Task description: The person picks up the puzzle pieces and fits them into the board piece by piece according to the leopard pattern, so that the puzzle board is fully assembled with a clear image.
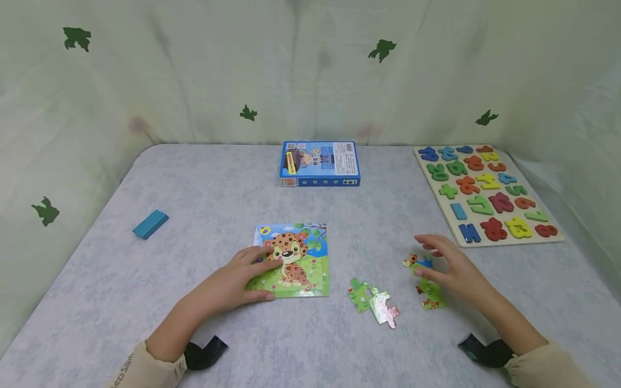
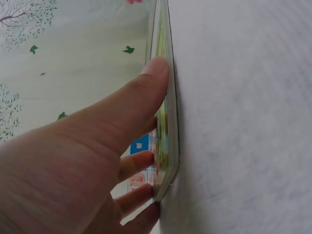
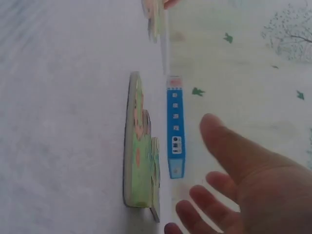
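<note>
A square leopard puzzle board (image 1: 317, 275) lies on the table in the head view. My left hand (image 1: 245, 277) rests on its left part, fingers spread over the picture and thumb at the near edge. The left wrist view shows the thumb (image 2: 146, 80) touching the board's rim. To the right, my right hand (image 1: 453, 272) is held over two loose puzzle pieces (image 1: 433, 296), thumb and fingers apart with nothing between them. In the right wrist view those pieces (image 3: 139, 170) overlap beside the fingers. Between the hands lie a green puzzle piece (image 1: 359, 295) and a shiny silvery piece (image 1: 383, 307).
A blue box (image 1: 319, 164) sits at the table's back edge. At the back right lies a wooden board (image 1: 439, 205) with colourful number and letter shapes. A teal block (image 1: 150, 224) is on the left. Pale curtains (image 1: 213, 64) surround the table's back and sides.
</note>
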A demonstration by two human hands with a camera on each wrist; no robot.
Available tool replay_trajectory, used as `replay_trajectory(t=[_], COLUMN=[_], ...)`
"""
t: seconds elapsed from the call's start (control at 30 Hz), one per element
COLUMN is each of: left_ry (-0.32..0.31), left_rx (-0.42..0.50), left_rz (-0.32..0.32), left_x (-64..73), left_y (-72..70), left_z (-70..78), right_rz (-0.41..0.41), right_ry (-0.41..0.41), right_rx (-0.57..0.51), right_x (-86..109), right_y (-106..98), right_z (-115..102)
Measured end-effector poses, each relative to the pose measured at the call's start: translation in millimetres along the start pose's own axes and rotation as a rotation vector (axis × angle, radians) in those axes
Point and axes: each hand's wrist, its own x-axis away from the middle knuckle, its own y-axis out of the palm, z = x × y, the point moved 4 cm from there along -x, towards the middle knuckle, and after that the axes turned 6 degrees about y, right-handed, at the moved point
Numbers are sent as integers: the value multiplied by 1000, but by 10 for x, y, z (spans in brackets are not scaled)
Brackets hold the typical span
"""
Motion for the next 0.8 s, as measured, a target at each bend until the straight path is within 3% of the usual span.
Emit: replay_trajectory(t=[0.17, 0.3, 0.8], left_ry=[-9, -10, 3], left_rx=[7, 10, 17], left_rz=[-1, 0, 13], left_x=[6, 8, 16], left_y=[-5, 2, 15], left_z=[4, -3, -14], right_rz=[-77, -100, -51], right_ry=[92, 105, 133], right_rx=[-3, 38, 188], right_x=[-10, -5, -9], right_y=[63, 87, 101], right_z=[142, 188, 89])
